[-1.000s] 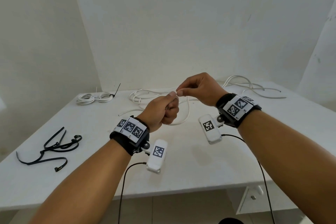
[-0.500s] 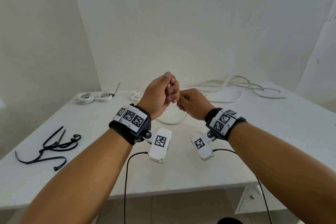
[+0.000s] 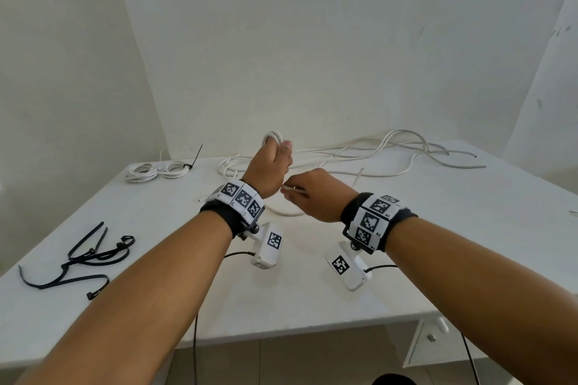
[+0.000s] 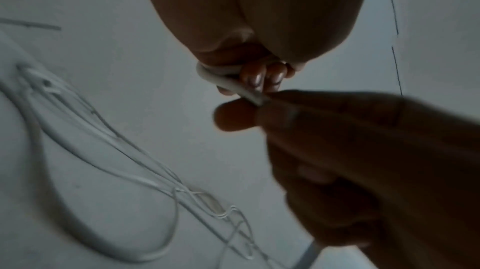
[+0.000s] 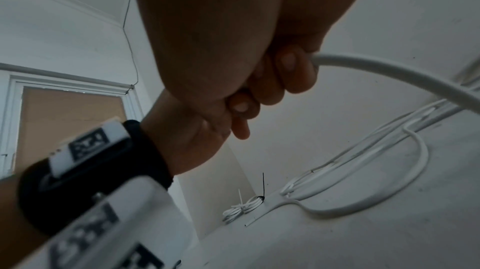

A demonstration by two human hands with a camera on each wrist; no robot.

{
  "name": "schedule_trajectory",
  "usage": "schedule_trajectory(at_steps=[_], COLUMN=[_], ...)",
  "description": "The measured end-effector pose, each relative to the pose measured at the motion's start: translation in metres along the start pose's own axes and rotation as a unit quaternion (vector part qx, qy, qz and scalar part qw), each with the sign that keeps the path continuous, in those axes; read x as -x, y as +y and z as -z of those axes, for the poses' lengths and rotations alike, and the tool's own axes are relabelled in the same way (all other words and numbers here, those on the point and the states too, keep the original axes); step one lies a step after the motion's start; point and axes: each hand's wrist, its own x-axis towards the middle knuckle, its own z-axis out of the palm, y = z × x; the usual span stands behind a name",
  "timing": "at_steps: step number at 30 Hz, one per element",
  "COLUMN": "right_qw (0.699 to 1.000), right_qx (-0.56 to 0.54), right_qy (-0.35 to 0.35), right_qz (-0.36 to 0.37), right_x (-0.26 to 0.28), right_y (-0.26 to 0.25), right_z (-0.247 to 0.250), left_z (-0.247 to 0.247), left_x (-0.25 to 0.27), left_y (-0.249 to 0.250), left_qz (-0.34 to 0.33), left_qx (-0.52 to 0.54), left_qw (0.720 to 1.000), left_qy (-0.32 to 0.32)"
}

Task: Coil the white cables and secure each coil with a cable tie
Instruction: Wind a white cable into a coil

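White cable (image 3: 312,162) held above tabletop (image 3: 312,284), rest trailing loose across far side. Left hand (image 3: 270,170) raised, fingers (image 4: 255,77) curled round small loop. Right hand (image 3: 317,195) just below, fingers (image 5: 288,76) pinching cable run. Tied coil (image 3: 158,169) far left. Black cable ties (image 3: 84,259) near left edge.

Head view high over table (image 3: 312,291), wrist views close, upward, sharing hands
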Motion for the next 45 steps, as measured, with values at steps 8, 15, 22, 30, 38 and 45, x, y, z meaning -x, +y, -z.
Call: schedule_trajectory(at_steps=[8, 15, 22, 30, 38, 45], right_qw=[1.000, 0.998, 0.974, 0.952, 0.943, 0.974], right_qx=[0.018, -0.033, -0.208, -0.280, -0.282, -0.185], right_qy=[-0.016, 0.004, 0.091, 0.121, 0.176, 0.128], right_qz=[0.010, 0.047, -0.004, -0.001, -0.017, -0.016], right_x=[0.002, -0.005, -0.010, -0.014, -0.017, -0.016], right_y=[0.005, 0.002, 0.015, 0.021, 0.009, 0.004], right_z=[0.013, 0.031, 0.046, 0.044, 0.027, 0.010], left_z=[0.007, 0.015, 0.017, 0.022, 0.023, 0.021], left_x=[0.010, 0.029, 0.038, 0.048, 0.040, 0.035], left_y=[-0.024, 0.002, 0.002, 0.015, 0.038, 0.051], left_qz=[0.084, 0.077, 0.137, 0.076, 0.053, 0.039], left_qx=[-0.032, -0.104, 0.134, 0.259, 0.449, 0.475], left_qw=[0.991, 0.971, 0.967, 0.939, 0.881, 0.878], left_qy=[-0.098, -0.202, -0.168, -0.212, -0.140, -0.046])
